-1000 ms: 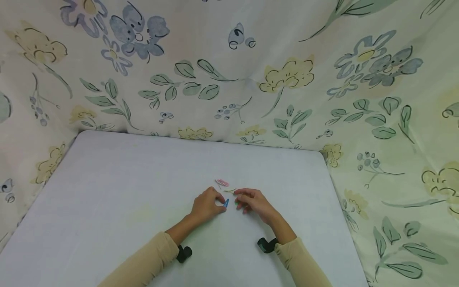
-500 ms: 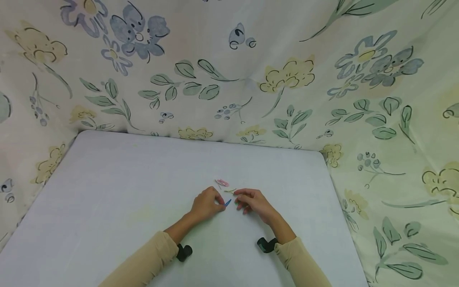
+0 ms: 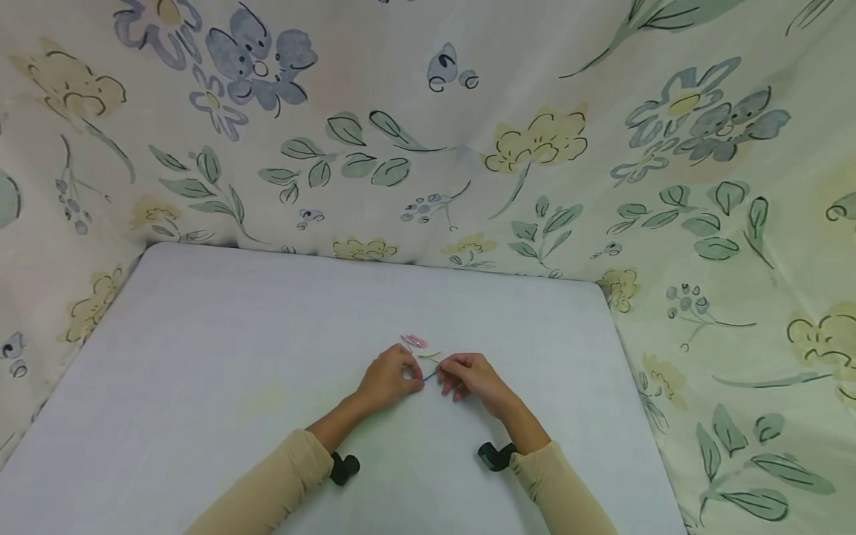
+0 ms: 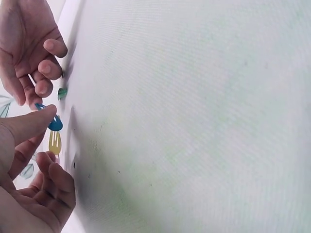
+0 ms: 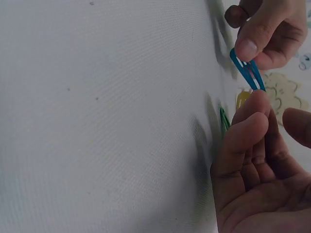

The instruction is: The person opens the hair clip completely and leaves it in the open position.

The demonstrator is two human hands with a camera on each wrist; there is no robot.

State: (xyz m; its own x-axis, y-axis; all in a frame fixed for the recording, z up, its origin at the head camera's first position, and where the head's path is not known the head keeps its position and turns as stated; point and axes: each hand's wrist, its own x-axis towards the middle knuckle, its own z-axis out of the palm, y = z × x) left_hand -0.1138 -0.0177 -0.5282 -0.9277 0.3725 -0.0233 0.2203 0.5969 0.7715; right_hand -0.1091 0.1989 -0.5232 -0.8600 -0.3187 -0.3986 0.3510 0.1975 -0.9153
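In the head view my left hand (image 3: pixel 388 379) pinches a blue snap hair clip (image 5: pixel 249 72) between thumb and fingers above the table. The clip slants toward my right hand (image 3: pixel 476 377), and its narrow tip meets a right fingertip in the right wrist view. The right thumb stands apart from those fingers, which are loosely bent. A green hair clip (image 5: pixel 224 119) shows partly behind the right fingers. Just beyond both hands lies a yellow hair clip (image 4: pixel 55 142), partly hidden by the left hand in the left wrist view.
Pink hair clips (image 3: pixel 415 341) lie farther back on the white table (image 3: pixel 267 327). Floral cloth (image 3: pixel 428 148) hangs behind the table and along its sides. A black wrist camera (image 3: pixel 345 469) sits at the left cuff, another black camera (image 3: pixel 495 456) at the right.
The left hand has turned the blue hair clip from nearly upright to slanting right, toward the right hand. The right fingers have closed in slightly and now meet its tip.
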